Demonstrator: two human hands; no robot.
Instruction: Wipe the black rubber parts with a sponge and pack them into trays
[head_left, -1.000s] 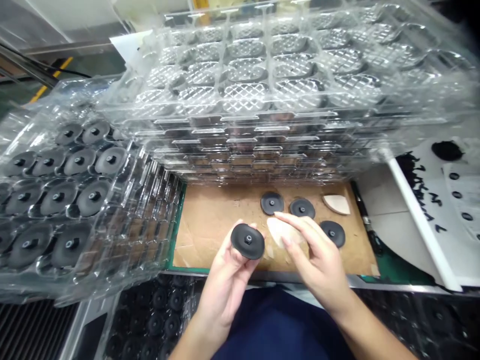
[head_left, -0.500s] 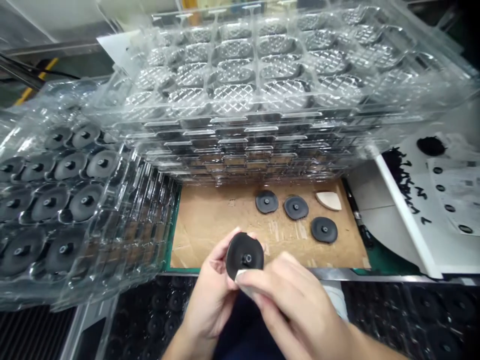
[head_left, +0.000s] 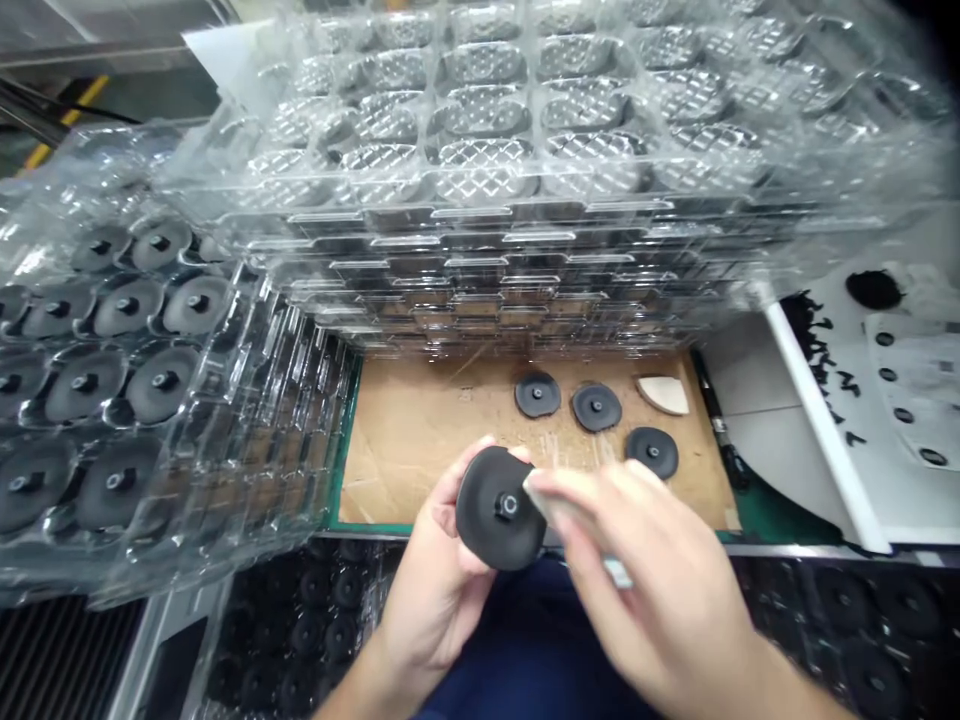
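My left hand (head_left: 439,570) grips a round black disc-shaped part (head_left: 489,535) by its edge, its central stud facing up at me. Between the thumb and fingers of my right hand (head_left: 652,560) is a pale flat piece (head_left: 556,500), mostly covered by the fingers. Its tip meets or nearly meets the right rim of the disc. Beyond my hands, three similar black discs (head_left: 597,407) lie stud up on a brown cardboard sheet (head_left: 405,440). A cream wedge-shaped piece (head_left: 664,394) rests near them.
A tall stack of clear plastic trays (head_left: 484,165) stands behind the cardboard. Left of it, more clear trays (head_left: 217,400) hold black discs. A black pen-like tool (head_left: 721,430) lies along the cardboard's right edge. Farther right, black scraps (head_left: 817,350) lie on a white surface beyond a white rail (head_left: 829,420).
The pale piece in my right hand has moved from the disc's lower edge round to its upper right edge. My left hand has turned the disc slightly; the view has shifted a little.
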